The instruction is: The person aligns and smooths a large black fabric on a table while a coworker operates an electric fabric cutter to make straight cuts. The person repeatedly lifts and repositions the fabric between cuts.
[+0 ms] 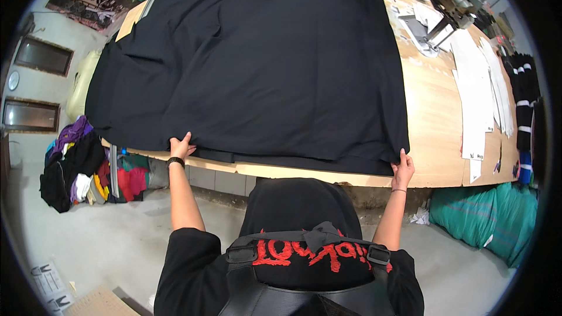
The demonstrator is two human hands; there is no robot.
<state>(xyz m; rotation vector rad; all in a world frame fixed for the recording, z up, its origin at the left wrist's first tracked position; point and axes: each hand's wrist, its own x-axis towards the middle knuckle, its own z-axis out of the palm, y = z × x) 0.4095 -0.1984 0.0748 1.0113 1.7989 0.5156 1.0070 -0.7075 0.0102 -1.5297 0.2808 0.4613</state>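
A large sheet of black fabric (263, 70) covers most of the wooden table, with creases running through its left part. Along the table's near edge, my left hand (182, 147) grips the fabric's border, thumb raised and the other fingers partly hidden by the cloth. At the near right corner of the fabric, my right hand (403, 169) pinches the edge between thumb and fingers. Between my hands, the near border lies in slightly uneven layers close to the table's rim.
On the wooden table (430, 117), right of the fabric, stands a cutting machine (453, 9) beside white paper patterns (473, 96). Heaped clothes (73, 167) lie at the left. A green sack (483, 216) sits below the table's right end; dark fabric rolls (523, 90) stand beyond.
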